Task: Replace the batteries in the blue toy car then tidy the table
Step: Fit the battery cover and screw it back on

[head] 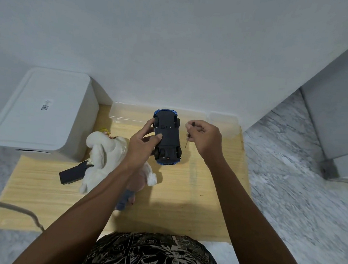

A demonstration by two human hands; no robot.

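while our left hand point(144, 144) kept the blue toy car point(167, 137) turned belly-up above the far middle of the counter point(194, 197), its grip was closed around the car's left flank, thumb pressed on the dark underside, presumably so the battery hatch faced us and the body could not twist. our right hand point(205, 138) hovered just beside the car's right side, its grip pinched shut on a thin screwdriver point(187, 140) held with its tip pointing down toward the counter, not yet touching the car. we judged that the tool was held upright like that to be swung onto a hatch screw next; whether any screw was already out, we could not tell.

a white plush toy point(104, 153) lay toward the left of the counter, partly under our left forearm, with a flat black piece point(72, 173) touching its left edge. a clear plastic box point(128, 113) sat along the far edge, and a white lidded bin point(42, 109) stood at the far left corner. those things were out of the working space, which left the right half of the counter bare for loose parts.
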